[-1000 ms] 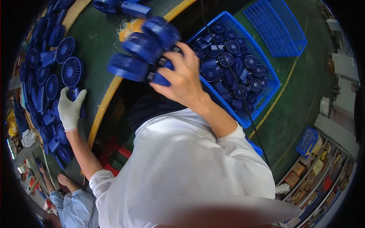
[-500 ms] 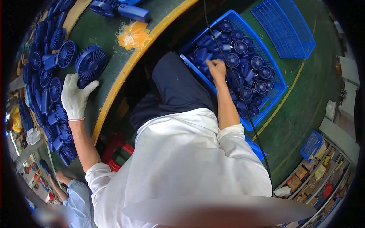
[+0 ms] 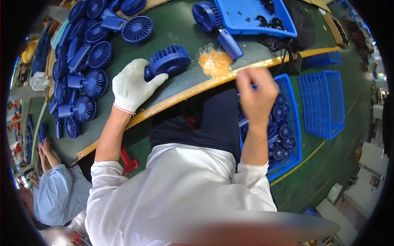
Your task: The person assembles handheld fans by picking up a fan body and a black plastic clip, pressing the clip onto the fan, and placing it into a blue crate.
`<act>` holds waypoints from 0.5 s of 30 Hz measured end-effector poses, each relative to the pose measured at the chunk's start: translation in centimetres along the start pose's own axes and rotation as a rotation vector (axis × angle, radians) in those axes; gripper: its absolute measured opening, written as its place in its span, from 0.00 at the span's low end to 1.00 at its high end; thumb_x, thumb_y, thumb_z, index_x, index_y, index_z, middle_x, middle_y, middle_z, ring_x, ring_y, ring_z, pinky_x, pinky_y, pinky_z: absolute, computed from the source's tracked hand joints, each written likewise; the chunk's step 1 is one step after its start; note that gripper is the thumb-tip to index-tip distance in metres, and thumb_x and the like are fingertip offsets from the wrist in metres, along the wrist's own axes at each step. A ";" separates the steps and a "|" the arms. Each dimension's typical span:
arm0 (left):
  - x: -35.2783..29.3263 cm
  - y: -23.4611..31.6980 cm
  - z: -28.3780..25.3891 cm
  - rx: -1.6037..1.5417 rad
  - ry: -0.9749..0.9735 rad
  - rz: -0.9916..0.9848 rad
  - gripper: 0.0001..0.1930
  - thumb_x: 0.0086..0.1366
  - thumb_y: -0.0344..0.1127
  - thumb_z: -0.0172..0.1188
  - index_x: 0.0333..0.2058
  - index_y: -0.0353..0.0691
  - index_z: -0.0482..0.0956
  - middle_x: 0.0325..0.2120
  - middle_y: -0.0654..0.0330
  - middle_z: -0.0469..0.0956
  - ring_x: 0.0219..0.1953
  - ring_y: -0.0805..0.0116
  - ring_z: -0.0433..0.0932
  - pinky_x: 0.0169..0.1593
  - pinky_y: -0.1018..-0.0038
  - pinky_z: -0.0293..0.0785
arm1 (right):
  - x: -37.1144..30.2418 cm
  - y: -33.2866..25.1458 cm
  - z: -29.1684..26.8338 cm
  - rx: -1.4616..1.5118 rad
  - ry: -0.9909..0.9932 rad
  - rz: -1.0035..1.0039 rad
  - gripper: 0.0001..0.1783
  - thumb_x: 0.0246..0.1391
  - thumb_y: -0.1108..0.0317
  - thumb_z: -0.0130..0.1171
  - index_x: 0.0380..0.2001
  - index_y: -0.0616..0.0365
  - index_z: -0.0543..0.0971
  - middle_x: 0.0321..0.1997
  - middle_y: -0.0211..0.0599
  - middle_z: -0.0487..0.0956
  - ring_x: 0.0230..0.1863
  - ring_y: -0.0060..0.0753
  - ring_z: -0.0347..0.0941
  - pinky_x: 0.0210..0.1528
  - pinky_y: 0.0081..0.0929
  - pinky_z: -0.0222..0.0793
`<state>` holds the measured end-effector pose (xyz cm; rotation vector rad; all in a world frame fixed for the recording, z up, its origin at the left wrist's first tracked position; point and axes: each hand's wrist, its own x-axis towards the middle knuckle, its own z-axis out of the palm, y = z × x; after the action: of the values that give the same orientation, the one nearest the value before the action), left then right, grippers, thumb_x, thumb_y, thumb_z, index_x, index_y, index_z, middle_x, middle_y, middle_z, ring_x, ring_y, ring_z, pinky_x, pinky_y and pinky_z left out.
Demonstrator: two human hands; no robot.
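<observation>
My left hand (image 3: 134, 85), in a white knitted glove, grips the short handle end of a dark blue handheld fan (image 3: 170, 60) on the green tabletop. Its round, slatted head points away to the right. My bare right hand (image 3: 258, 92) is over the table's yellow edge, blurred, its fingers curled in. A bit of blue shows at the fingers, too little to name. Beyond it a blue fan handle (image 3: 230, 43) lies beside an orange patch with frayed strands (image 3: 215, 63). Another fan head (image 3: 206, 16) lies behind that handle.
Many blue handheld fans (image 3: 95, 83) are piled along the table's left. A blue tray (image 3: 246, 16) with small black parts stands at the back. Below right, a blue crate (image 3: 296, 149) holds more fans; a blue basket (image 3: 322, 102) is beside it. A co-worker (image 3: 61, 192) sits at left.
My right hand has come up from the fan crate to the table edge. My left hand stays at the fan, which now lies lower and points right. The whole view has turned toward the table.
</observation>
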<state>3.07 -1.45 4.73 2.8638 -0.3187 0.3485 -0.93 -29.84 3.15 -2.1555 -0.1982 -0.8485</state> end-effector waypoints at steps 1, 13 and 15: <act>-0.2 0.0 0.0 -0.009 0.009 0.017 0.25 0.47 0.57 0.69 0.32 0.40 0.80 0.28 0.57 0.80 0.32 0.57 0.81 0.33 0.66 0.76 | 2.8 0.4 0.0 -0.103 0.028 0.025 0.06 0.48 0.72 0.65 0.24 0.63 0.78 0.27 0.45 0.78 0.28 0.45 0.76 0.32 0.33 0.70; -0.4 -1.9 1.5 -0.023 0.106 0.241 0.23 0.52 0.57 0.65 0.27 0.40 0.77 0.25 0.55 0.76 0.29 0.54 0.78 0.29 0.63 0.75 | 20.5 19.2 1.8 -0.838 -0.545 -0.071 0.16 0.43 0.68 0.62 0.39 0.52 0.83 0.40 0.50 0.82 0.45 0.52 0.78 0.49 0.42 0.74; -0.2 -1.9 1.1 -0.005 0.066 0.213 0.22 0.52 0.55 0.66 0.29 0.40 0.78 0.26 0.56 0.77 0.29 0.55 0.79 0.30 0.64 0.75 | 21.0 19.1 2.5 -0.765 -0.367 -0.134 0.18 0.48 0.63 0.58 0.43 0.55 0.82 0.39 0.50 0.82 0.44 0.51 0.79 0.49 0.41 0.73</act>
<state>3.59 0.09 3.25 2.8120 -0.6126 0.4788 24.00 -43.68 3.42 -3.0450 -0.2279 -0.6500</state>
